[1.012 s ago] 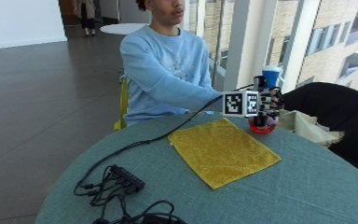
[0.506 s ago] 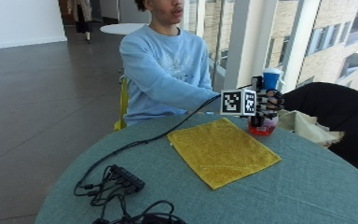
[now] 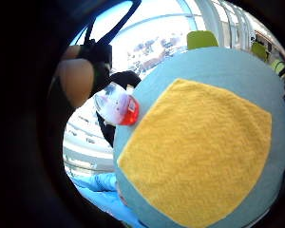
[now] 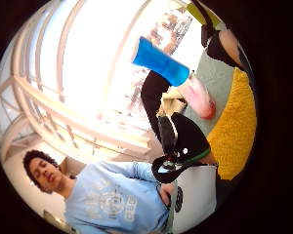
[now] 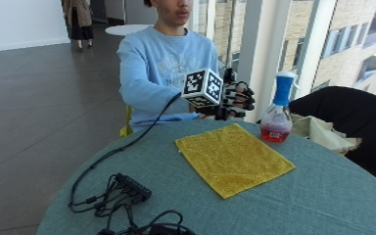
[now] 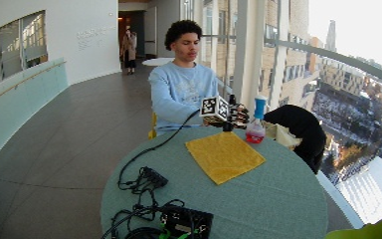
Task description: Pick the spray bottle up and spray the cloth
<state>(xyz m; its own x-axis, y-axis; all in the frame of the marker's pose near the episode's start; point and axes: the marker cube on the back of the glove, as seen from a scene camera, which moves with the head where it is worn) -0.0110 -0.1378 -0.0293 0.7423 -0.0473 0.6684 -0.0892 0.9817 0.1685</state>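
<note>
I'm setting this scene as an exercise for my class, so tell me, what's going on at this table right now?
A person seated at a round table holds their gloved right hand raised above it, beside a spray bottle with a blue head and red liquid. The bottle stands upright on the table, not gripped. A yellow cloth lies flat in front of the person, next to the bottle. Nothing has been picked up or sprayed yet.

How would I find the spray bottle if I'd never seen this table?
Look at the round teal table, then the yellow cloth spread on it. Just past the cloth's far corner stands the spray bottle: clear, red liquid at the bottom, blue sprayer on top, the only upright thing there.
</note>
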